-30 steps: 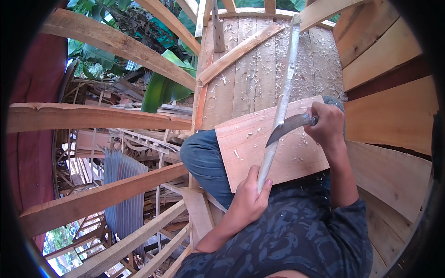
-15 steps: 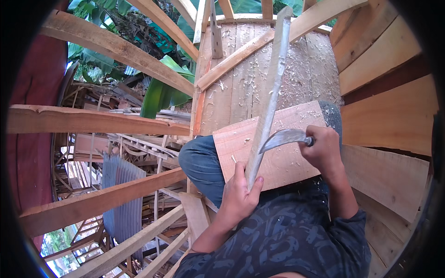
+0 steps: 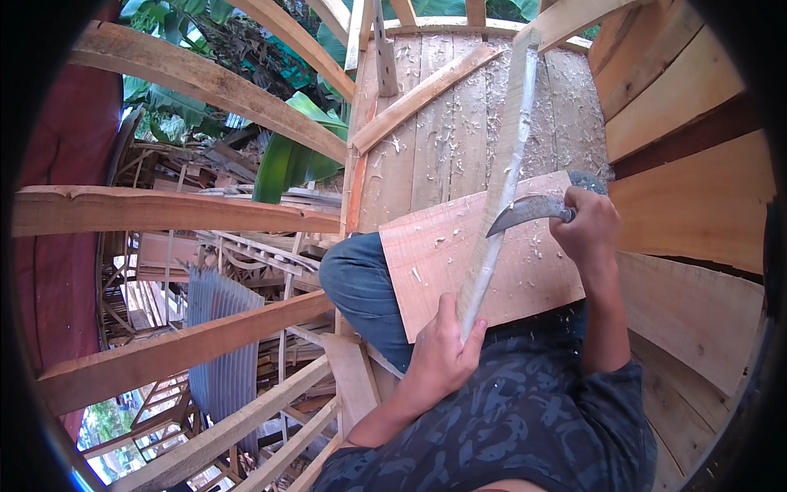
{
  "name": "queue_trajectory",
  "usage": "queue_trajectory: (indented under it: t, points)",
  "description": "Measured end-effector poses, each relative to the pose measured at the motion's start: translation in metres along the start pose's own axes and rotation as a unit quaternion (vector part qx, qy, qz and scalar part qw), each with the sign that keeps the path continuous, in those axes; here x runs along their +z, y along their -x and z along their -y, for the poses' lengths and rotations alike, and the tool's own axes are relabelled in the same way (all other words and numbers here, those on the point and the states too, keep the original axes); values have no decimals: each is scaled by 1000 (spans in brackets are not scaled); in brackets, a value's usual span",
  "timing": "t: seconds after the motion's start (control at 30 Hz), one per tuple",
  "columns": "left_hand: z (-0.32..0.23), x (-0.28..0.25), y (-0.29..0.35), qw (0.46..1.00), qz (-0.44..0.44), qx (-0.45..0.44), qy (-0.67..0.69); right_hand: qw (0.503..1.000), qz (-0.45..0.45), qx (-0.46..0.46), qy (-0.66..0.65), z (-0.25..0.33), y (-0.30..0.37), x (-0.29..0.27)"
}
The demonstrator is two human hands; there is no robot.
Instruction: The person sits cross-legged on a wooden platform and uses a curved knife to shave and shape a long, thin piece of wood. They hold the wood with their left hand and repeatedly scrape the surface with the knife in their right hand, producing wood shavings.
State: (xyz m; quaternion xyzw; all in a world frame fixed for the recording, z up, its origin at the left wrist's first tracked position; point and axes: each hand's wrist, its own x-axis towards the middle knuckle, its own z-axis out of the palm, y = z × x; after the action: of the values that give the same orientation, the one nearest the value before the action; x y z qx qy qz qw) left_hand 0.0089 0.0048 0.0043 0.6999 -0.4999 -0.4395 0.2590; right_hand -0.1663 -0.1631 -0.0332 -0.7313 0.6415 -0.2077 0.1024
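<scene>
Diffuse daylight, good exposure, soft shadows. Background past the near-left beams (image 3: 164, 354) blown out, blue flare on the rim there. Red sheet (image 3: 61, 287) at left dim. Stick (image 3: 507, 168) has bright sheen along its right face. Fisheye: corners black, right-hand boards (image 3: 689, 201) bowed.

Curved knife (image 3: 525, 212) against pale stick (image 3: 512, 139)

The right hand (image 3: 589, 227) has moved the curved knife (image 3: 525, 212) farther up the pale strip (image 3: 512, 139), away from the left hand (image 3: 447, 354).
</scene>
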Motion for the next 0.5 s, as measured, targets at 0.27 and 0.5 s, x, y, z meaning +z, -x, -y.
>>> queue_trajectory:
  t: [0.27,0.5]
  points:
    - [2,-2,17,999,30,-36,5,972,-23,207,-109,-74,-57,0]
    - [15,4,2,999,27,-40,12,990,29,-71,-122,-24,6,-4]
